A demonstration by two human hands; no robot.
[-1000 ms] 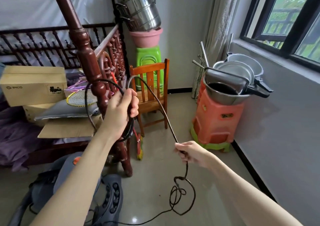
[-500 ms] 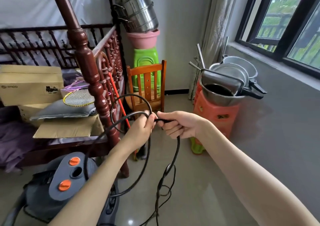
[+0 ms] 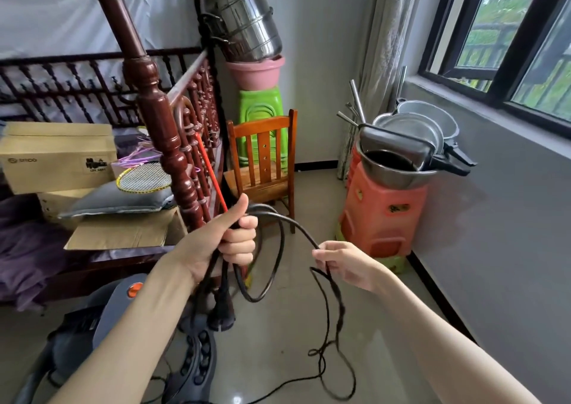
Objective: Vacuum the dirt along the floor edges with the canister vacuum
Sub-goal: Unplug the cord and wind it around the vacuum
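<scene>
Cord (image 3: 296, 227) black, looped, running between both hands. Left hand (image 3: 228, 236) fisted round several coils, thumb up, plug (image 3: 221, 314) dangling below. Right hand (image 3: 343, 263) pinches single strand with curled fingers; slack drops to tangled loops on floor (image 3: 293, 326). Canister vacuum (image 3: 102, 320) grey, orange button, low left under left forearm, beside dark wooden bedpost (image 3: 160, 125). Wooden chair (image 3: 262, 162) behind hands.
</scene>
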